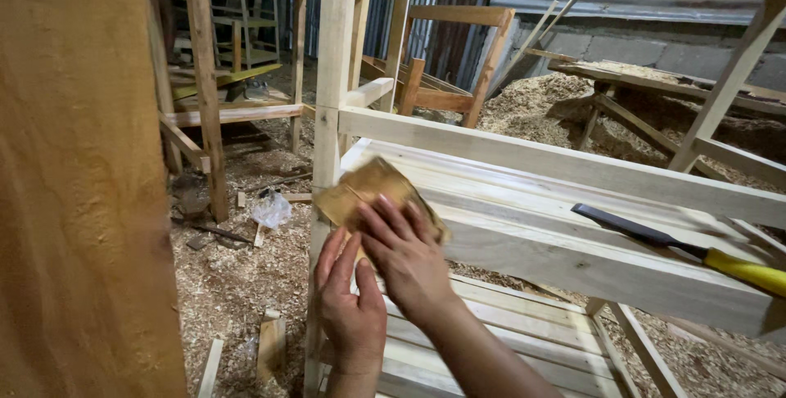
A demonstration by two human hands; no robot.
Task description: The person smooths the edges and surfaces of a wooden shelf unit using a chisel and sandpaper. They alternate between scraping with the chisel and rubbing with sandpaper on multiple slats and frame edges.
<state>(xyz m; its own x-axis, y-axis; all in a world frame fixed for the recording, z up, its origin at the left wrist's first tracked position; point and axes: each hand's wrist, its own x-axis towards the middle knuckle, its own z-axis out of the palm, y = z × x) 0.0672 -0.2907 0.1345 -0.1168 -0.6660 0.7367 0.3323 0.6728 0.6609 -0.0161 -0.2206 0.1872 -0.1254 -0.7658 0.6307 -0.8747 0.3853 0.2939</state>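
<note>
A crumpled brown sheet of sandpaper lies against the front corner of a pale wooden shelf frame, where the front rail meets the upright post. My right hand presses on the sandpaper's lower edge with its fingers spread flat. My left hand is just below and to the left of it. Its fingers point up along the post and touch the right hand's thumb side. Whether they also reach the sandpaper is hidden.
A chisel with a dark blade and a yellow handle lies on the slatted top at the right. A lower slatted shelf sits beneath. Wood shavings and offcuts cover the floor. More wooden frames stand behind, and a brown board fills the left.
</note>
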